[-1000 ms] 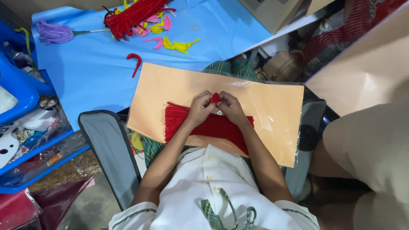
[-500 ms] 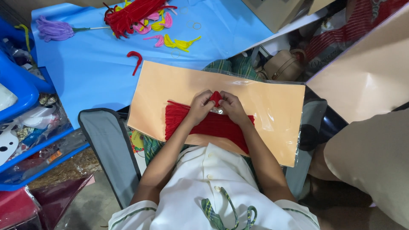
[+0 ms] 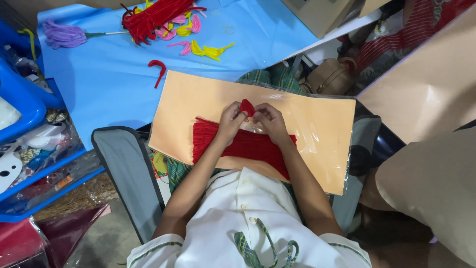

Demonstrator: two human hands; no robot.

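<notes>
My left hand and my right hand meet over my lap, fingertips pinching a small folded red pipe cleaner piece between them. Under my wrists lies a bundle of red pipe cleaners on an orange sheet in a clear plastic sleeve. The sheet rests across my lap.
A blue table cover ahead holds a heap of red pipe cleaners, pink and yellow bent pieces, a red hook piece and a purple tassel flower. Blue trays stand left, a brown bag and another person's leg right.
The small red piece sits slightly higher between my fingertips and looks more folded. My hands have stayed in the same spot over the bundle.
</notes>
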